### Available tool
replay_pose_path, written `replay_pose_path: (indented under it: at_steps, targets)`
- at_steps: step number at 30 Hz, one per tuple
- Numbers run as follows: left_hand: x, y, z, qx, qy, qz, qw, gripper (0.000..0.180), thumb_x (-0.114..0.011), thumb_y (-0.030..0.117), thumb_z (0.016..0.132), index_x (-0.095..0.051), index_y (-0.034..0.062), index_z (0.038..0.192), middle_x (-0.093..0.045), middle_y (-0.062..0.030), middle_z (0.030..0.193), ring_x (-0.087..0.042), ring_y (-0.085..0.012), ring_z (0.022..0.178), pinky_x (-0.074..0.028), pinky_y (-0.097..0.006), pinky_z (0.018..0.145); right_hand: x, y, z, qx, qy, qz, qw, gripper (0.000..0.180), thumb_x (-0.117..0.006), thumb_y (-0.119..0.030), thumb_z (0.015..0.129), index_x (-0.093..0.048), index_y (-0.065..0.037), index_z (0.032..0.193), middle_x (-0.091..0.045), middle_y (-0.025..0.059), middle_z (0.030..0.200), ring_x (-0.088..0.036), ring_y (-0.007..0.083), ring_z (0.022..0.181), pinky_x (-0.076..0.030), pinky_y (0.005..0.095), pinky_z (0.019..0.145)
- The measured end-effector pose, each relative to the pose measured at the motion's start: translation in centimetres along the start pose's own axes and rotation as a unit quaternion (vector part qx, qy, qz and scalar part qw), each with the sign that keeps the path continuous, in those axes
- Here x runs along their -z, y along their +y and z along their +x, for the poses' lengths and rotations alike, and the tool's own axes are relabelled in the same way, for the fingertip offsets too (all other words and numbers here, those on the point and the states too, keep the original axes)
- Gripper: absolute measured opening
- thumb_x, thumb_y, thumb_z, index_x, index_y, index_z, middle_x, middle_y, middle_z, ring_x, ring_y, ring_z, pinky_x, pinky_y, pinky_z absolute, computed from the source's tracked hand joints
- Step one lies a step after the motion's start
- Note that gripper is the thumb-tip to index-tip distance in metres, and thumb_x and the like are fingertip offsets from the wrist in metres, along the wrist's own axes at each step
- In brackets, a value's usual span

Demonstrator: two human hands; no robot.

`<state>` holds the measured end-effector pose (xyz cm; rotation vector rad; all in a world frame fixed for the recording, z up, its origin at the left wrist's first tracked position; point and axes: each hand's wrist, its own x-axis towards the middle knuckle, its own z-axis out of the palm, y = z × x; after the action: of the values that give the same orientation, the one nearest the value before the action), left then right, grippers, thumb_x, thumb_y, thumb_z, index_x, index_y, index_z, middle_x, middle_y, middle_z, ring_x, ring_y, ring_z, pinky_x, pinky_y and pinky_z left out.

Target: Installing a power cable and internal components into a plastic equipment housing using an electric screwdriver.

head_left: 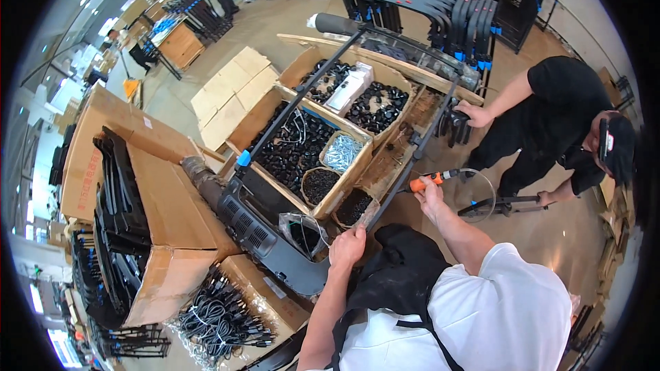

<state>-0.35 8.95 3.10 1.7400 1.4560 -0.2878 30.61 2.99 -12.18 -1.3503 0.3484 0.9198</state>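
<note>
My right hand (430,196) grips an orange and black power screwdriver (427,181) with a clear hose looping from its back end. The tool's tip points left at the near side tube of a black tubular frame (417,148), and I cannot tell whether it touches. My left hand (348,246) is closed around the near end of that tube, beside a dark grey vented plastic panel (265,230). The frame lies across a wooden bench and open boxes of small parts. A blue piece (243,159) sits on the frame's far-left leg.
Cartons hold black knobs (289,148), silver bolts (342,153) and small black screws (354,207). Bundled black cables (223,317) and a tall carton (175,199) of black parts stand left. A co-worker in black (550,124) at the right holds black parts. Stacked frames (405,3) stand behind.
</note>
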Motion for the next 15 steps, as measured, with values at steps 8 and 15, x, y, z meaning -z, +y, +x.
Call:
replay_pose_path:
  at_steps: [8, 15]
  targets:
    - [-0.5, -0.1, 0.1, 0.035, 0.033, 0.000, 0.999, 0.061, -0.041, 0.060, 0.102, -0.078, 0.0132, 0.113, -0.073, -0.0273, 0.112, -0.069, -0.0456, 0.112, -0.052, -0.054, 0.101, -7.8, 3.0, 8.0, -0.081, -0.023, 0.068, 0.994, 0.032, -0.075, -0.030, 0.096, -0.058, -0.014, 0.117, -0.067, 0.0039, 0.105, -0.069, 0.0221, 0.095, -0.059, 0.0433, 0.090]
    - [0.2, 1.4, -0.9, 0.060, 0.050, -0.011, 0.997, 0.052, -0.044, 0.054, 0.102, -0.076, 0.0124, 0.098, -0.078, -0.0097, 0.088, -0.074, -0.0331, 0.097, -0.054, -0.047, 0.089, -10.1, 7.5, 10.1, -0.214, -0.181, -0.085, 0.956, 0.032, -0.062, -0.041, 0.102, -0.058, -0.012, 0.116, -0.065, 0.0091, 0.115, -0.065, 0.0221, 0.109, -0.056, 0.0462, 0.101]
